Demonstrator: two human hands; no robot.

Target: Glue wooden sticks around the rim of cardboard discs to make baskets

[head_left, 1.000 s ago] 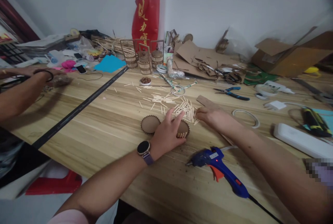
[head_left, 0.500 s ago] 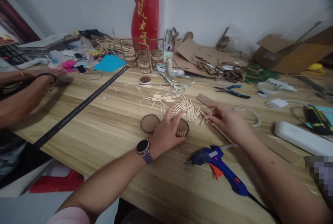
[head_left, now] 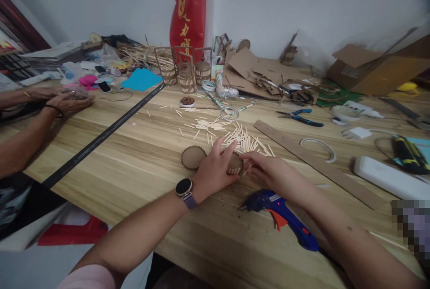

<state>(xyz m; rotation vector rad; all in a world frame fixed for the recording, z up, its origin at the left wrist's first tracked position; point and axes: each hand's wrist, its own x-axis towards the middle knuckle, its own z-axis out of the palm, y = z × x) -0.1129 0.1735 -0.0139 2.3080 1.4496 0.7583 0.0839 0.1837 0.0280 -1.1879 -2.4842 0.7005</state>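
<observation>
You are working in dim, cool, fairly even light, with the wall [head_left: 285, 6] darkening toward the upper right corner. A soft-edged shadow is spreading over the counter [head_left: 151, 159] beneath your right forearm [head_left: 342, 222]. A small red light is glowing on the glue gun [head_left: 297, 224]. The lens is stretching and softening the cardboard box [head_left: 379, 69], while blocky pixels are masking a patch [head_left: 411, 230] at lower right.
</observation>
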